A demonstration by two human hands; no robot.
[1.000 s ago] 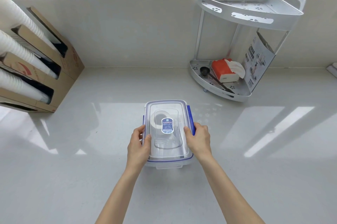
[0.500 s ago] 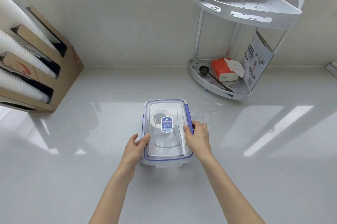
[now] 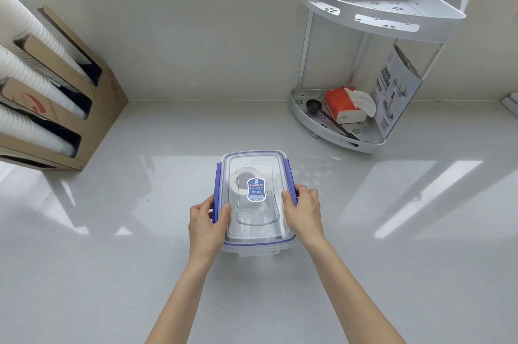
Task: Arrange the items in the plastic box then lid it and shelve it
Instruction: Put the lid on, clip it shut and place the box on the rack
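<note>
White counter (image 3: 112, 273) under a window: the plastic box (image 3: 256, 242) sits centre, lid (image 3: 253, 164) on, contents packed. Left hand (image 3: 206, 224) and right hand (image 3: 304, 213) clasp its side latches. Shelving remains; the rack (image 3: 384, 11) stands at two o'clock.

the left hand (image 3: 206, 224) has closed over the blue side clip (image 3: 216, 198), thumb now on the lid (image 3: 256, 175)

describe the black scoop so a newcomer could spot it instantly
Find the white two-tier corner rack at the counter's far right, under the window. On its lower tier, left of the red tissue pack, lies the black scoop: the only dark, long-handled item there.
</note>
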